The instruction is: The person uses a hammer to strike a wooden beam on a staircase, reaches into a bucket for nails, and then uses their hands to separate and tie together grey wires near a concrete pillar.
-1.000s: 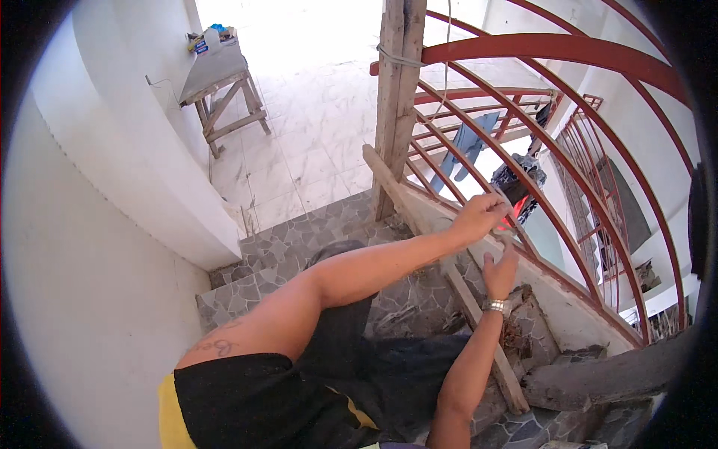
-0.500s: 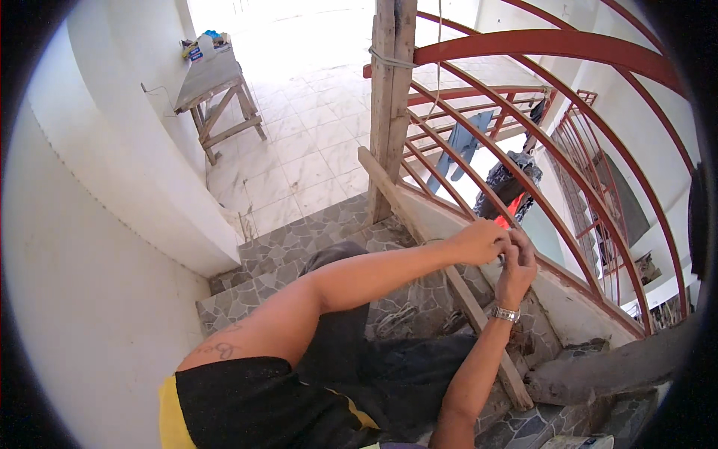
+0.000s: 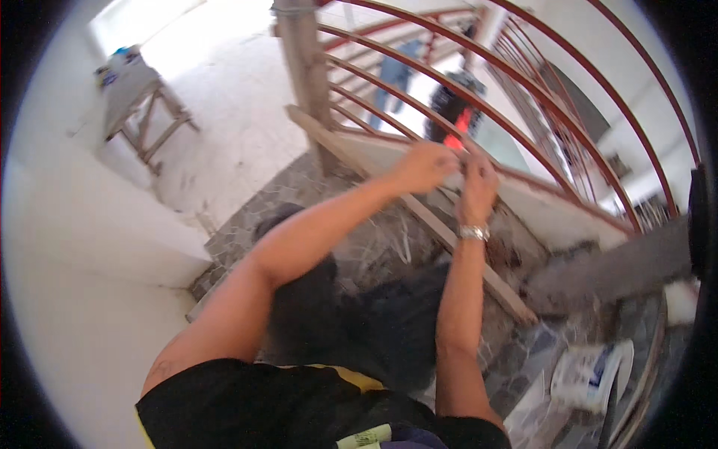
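My left hand (image 3: 426,168) and my right hand (image 3: 479,185) meet in front of the red metal railing (image 3: 516,126), near its lower rail. The fingers of both are closed and pressed close together. Whatever sits between the fingertips is too small and blurred to name. A metal-banded watch circles my right wrist. Below the hands, a long wooden board (image 3: 452,243) slants down across the stone-patterned steps (image 3: 254,198). I cannot tell whether the fingers touch the railing.
An upright wooden post (image 3: 303,82) stands at the railing's left end. A thick grey beam (image 3: 606,266) lies at the right, above a white container (image 3: 591,376) with blue print. Clothes (image 3: 452,105) show beyond the bars. A wooden bench (image 3: 138,93) stands by the left wall.
The view has swung, so the railing and post now sit further left and higher, and the white container shows more fully. My hands stay together with fingers closed.
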Tool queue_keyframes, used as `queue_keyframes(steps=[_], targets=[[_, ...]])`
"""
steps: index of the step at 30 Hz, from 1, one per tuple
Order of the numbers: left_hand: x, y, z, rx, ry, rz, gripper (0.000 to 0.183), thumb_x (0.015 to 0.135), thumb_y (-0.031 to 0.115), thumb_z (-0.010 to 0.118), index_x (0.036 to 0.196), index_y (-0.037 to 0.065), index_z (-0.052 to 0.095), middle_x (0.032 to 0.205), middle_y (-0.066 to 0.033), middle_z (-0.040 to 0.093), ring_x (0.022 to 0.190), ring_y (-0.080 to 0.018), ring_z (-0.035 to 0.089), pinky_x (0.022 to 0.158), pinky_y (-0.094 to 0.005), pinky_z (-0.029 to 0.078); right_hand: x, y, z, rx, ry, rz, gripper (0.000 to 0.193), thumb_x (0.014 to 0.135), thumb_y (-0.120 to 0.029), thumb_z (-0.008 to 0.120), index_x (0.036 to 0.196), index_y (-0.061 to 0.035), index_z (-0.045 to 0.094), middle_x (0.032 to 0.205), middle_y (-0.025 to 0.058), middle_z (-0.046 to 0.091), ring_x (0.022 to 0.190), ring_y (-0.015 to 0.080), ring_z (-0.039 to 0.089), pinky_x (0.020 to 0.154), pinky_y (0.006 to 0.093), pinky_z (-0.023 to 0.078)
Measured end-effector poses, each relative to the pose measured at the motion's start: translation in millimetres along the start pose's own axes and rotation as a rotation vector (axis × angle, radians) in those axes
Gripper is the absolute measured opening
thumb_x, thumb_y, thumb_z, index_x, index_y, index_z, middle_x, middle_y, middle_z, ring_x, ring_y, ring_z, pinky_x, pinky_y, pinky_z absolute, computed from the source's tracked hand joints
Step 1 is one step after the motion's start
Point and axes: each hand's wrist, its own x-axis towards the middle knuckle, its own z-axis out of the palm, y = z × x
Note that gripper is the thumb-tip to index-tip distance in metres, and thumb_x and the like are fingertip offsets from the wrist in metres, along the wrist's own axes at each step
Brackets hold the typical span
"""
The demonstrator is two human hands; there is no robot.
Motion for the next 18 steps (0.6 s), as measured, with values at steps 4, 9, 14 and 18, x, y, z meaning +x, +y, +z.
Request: queue_keyframes(steps=[4,9,14,18], targets=[[7,9,-21,-0.061,-0.236,-0.345,0.032,0.093,0.035,0.063,0.107,0.007,0.072,0.093,-0.0092,0.07,0.077,-0.021,0.062,0.071,-0.0359,0.048,4,9,-2,0.126,-0.052,-0.066,0.03,0.101,-0.024,0.056,0.111,-0.0004,0.071,0.098,0.0063,0.072,0.088,0.0129,0.062,0.083,0.0293,0.049],[17,22,-43,-0.674,-0.164,-0.626,0.058,0.098,0.055,0.046,0.138,0.014,0.054,0.099,-0.0051,0.065,0.077,-0.012,0.048,0.064,-0.0246,0.039,-1,2,-19,0.32,0.02,0.098,0.024,0.1,-0.019,0.058,0.106,0.0004,0.071,0.081,0.0019,0.066,0.066,0.0074,0.055,0.06,0.0248,0.047],[16,23,-41,-0.912,-0.149,-0.636,0.086,0.097,0.073,0.023,0.154,0.009,0.027,0.109,-0.0106,0.062,0.085,-0.0123,0.048,0.068,-0.0238,0.039,-20,-8,19,0.068,-0.195,0.149,0.02,0.097,-0.016,0.06,0.103,-0.0009,0.071,0.073,0.0023,0.067,0.055,0.0087,0.052,0.05,0.0267,0.042],[13,18,-18,-0.482,-0.083,-0.527,0.093,0.095,0.076,0.021,0.155,0.006,0.02,0.138,-0.0176,0.046,0.116,-0.0233,0.049,0.094,-0.0368,0.042,-22,20,36,-0.043,-0.195,-0.018,0.019,0.094,-0.018,0.063,0.098,-0.0005,0.072,0.068,0.0059,0.068,0.055,0.0096,0.055,0.05,0.0291,0.042]])
